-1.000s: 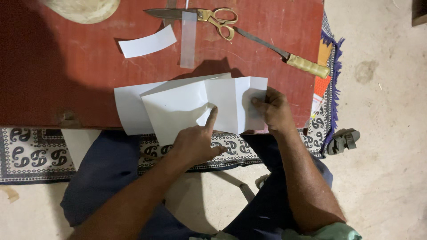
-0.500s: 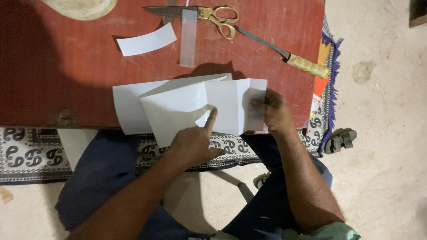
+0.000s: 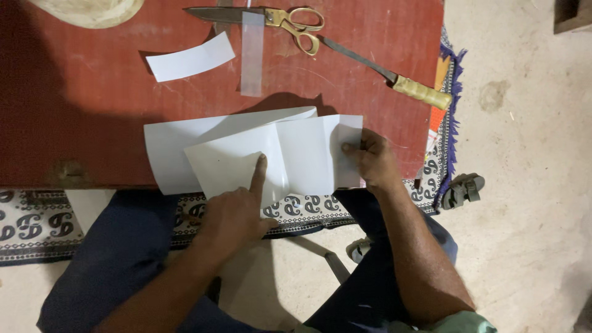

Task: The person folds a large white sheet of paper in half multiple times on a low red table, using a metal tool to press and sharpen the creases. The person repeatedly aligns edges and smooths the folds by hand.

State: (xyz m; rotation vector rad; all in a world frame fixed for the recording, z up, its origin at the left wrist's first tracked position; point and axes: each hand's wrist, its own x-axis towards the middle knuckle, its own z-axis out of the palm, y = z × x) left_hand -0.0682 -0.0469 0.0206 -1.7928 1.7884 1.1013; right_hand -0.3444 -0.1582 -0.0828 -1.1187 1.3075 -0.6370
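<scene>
The head camera looks straight down on a seated person working at the near edge of a red tabletop. A folded sheet of white paper lies at that edge, its lower part overhanging toward the person's lap; one layer lies flat beneath and reaches out to the left, while a second, angled layer is folded over it.

The left hand rests on the lower middle of the sheet. Its index finger is stretched out and its tip presses down on the top layer beside a vertical crease, while the other fingers are curled in toward the palm; it grips nothing.

The right hand is at the sheet's right edge. Its fingers are closed in a pinch, with the thumb on top of the paper and the remaining fingers tucked behind the edge, so it holds the paper there.

Farther back on the table, well apart from the hands, lie a short white paper strip, a clear plastic strip standing lengthwise just right of it, a pair of gold-handled scissors crossing the top of the plastic strip, and a knife with a pale yellow handle pointing down to the right. A pale round object is cut off by the upper left corner.

A patterned cloth hangs below the table edge, and a sandal sits on the bare floor at right.
</scene>
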